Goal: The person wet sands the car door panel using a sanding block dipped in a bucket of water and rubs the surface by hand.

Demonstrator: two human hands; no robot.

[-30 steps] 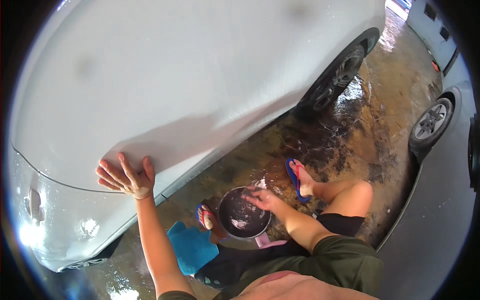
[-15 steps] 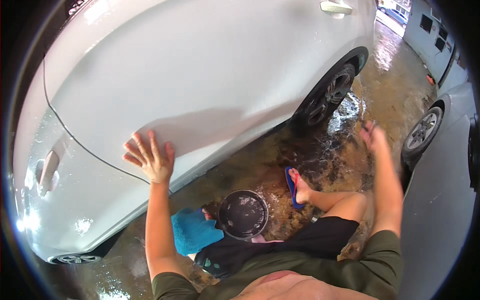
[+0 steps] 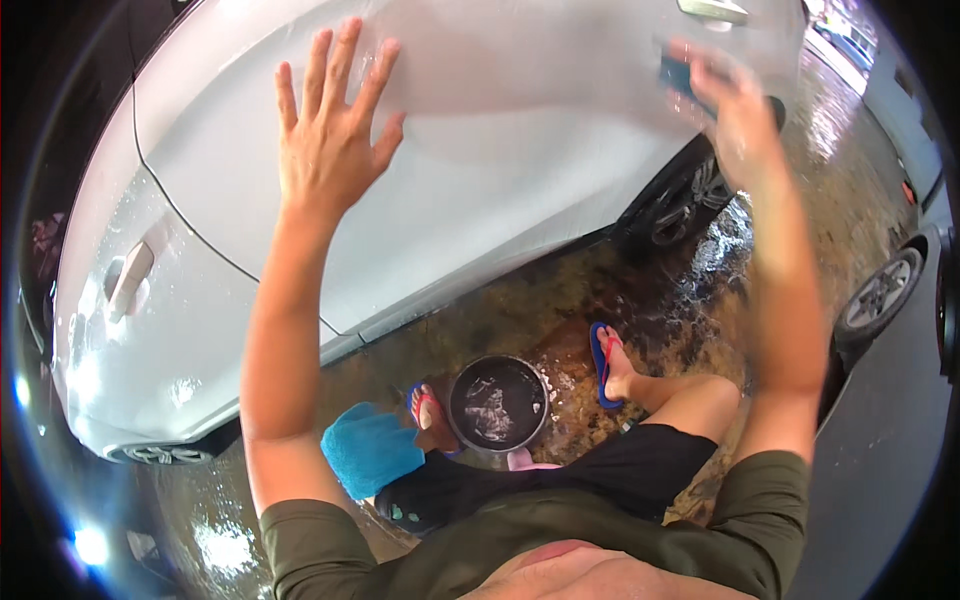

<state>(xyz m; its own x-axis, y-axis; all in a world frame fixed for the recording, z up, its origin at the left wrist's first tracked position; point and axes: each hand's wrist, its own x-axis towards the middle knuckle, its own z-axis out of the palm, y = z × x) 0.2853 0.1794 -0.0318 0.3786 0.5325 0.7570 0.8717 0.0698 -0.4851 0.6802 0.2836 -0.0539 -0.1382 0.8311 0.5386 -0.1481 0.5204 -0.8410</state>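
My left hand [image 3: 337,135] is raised in front of the white car door [image 3: 470,190], fingers spread and nothing in it. Whether its palm touches the panel I cannot tell. Up near the rear door handle [image 3: 713,11], my right hand [image 3: 738,115] grips a dark teal pad [image 3: 676,72] at the door's surface. Motion blurs this hand and the pad, so the pad's exact kind does not show. Wet streaks and drops mark the paint.
Between my sandalled feet stands a round dark bucket [image 3: 453,400] holding liquid with some foam. A bright blue towel [image 3: 370,450] drapes over my left knee. Behind the car's rear wheel [image 3: 685,200] the brown floor [image 3: 650,440] is wet. A grey car [image 3: 890,400] stands close on my right.
My left hand has moved up from the lower door. My right hand has swung from over the floor up to the door, where the teal pad now shows in it.
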